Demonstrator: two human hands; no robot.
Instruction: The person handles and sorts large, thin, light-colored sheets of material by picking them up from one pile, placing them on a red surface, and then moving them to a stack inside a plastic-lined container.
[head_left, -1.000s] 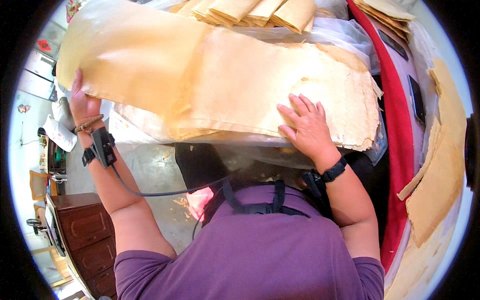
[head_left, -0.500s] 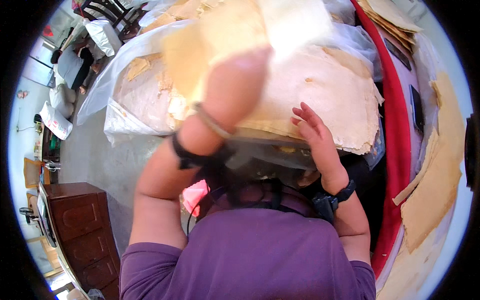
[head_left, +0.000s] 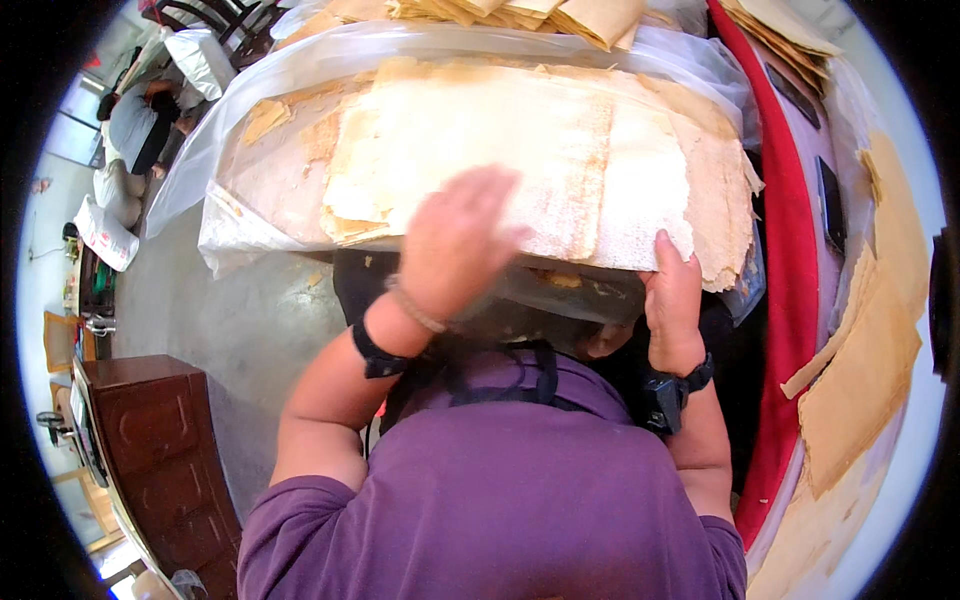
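Note:
A thin, pale, brittle-looking sheet with ragged edges lies on a stack of similar tan sheets. My right hand pinches its near right corner, thumb on top and the other fingers mostly hidden beneath. Over the sheet's near edge is my left hand, somewhat blurred, its fingers stretched out and apparently holding nothing. Whether its palm touches the sheet I cannot tell. Clear plastic film lies under and around the stack.
More folded tan sheets are piled beyond the stack. Along the right run a red cloth strip, a dark phone-like slab and further sheets. A brown wooden cabinet stands at left; another person bends over at far left.
The pale sheet, raised and blurred before, now lies over the stack. My left hand has come down toward me, and my right hand has closed on the sheet's near right corner.

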